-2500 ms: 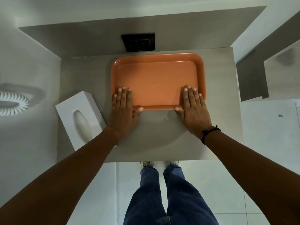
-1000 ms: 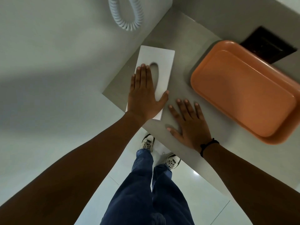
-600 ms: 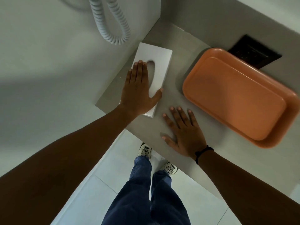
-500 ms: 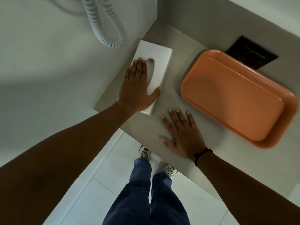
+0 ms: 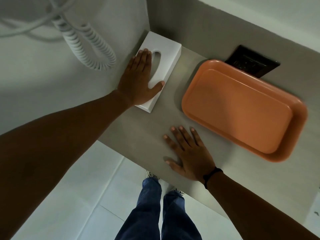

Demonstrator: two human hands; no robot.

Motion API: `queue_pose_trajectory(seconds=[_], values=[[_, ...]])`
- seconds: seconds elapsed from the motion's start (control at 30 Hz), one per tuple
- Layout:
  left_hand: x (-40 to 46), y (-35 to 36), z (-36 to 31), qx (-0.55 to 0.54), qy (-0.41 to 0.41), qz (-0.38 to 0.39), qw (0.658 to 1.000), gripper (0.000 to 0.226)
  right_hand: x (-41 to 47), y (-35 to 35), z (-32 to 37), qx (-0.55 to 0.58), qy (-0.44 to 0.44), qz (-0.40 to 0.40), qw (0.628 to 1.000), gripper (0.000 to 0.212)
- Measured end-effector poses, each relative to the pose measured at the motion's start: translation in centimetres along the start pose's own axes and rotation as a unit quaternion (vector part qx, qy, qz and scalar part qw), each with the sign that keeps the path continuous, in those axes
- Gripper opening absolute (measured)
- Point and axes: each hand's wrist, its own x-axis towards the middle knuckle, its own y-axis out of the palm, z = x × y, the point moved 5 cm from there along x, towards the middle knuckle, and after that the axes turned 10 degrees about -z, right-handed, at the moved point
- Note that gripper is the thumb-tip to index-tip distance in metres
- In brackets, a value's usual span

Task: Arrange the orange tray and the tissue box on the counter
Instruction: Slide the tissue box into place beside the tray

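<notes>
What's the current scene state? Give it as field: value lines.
surface: grey counter
tissue box: white, far-left corner of the counter, against the wall
orange tray: empty, on the counter's right side, apart from the box
left hand: flat on top of the box
right hand: flat on bare counter near the front edge, touching neither item
other: coiled white cord on the left wall

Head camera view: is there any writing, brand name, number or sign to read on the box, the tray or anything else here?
None can be read.
Tissue box: plain white, no print shows.
Orange tray: plain, no marking.
Black wall plate: faint shapes on it, too dark and blurred to read.
Counter: no lettering.
</notes>
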Motion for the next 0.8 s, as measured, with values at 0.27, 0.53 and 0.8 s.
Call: queue_pose_trajectory(seconds=[0.27,0.53,0.8], values=[[0.7,-0.5,-0.1,-0.024,-0.003,-0.006,1.000,0.114,0.0,0.0,0.0,0.007,-0.004,0.017,1.000,0.086],[-6.6,-2.6,0.2,-0.038,-0.047,-0.067,0.996,0.104,8.0,-6.4,0.6,0.298,0.175,-0.157,0.925,0.071],[-10.3,-0.8,-1.3,-0.075,-0.074,-0.091,0.990,0.084,20.4,-6.7,-2.8,0.502,0.496,-0.174,0.687,0.040]])
